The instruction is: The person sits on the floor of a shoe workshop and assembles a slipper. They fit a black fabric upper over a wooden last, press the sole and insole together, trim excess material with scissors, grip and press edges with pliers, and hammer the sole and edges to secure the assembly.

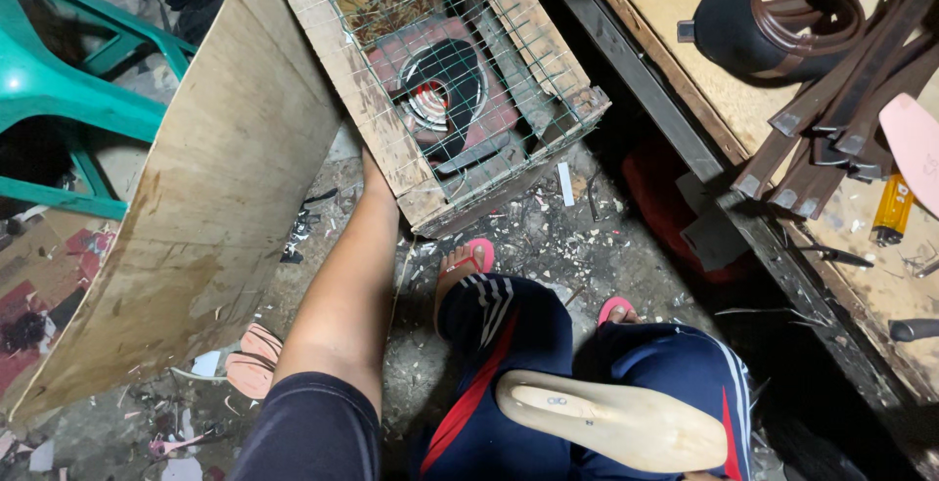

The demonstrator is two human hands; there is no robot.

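A: Where does the work stand?

B: A wooden crate [430, 80] with a wire-mesh front sits tilted on the floor [548, 246], near the foot of the table [880, 276]. Inside it lies a dark shoe part [445, 90] on a red base. A large plywood board [196, 207] leans just beside the crate's left side.

A: And the hands?

B: The left hand [372, 170] reaches to the crate's lower left corner; its fingers are hidden behind the wood, so the grip cannot be told. The right hand is out of view.

A: Advice for handling the crate?

B: Judged from its tilt, support that corner firmly and steady the board so it does not slide. A wooden shoe last [611, 420] rests loose across the lap; keep the knees level so it stays put.
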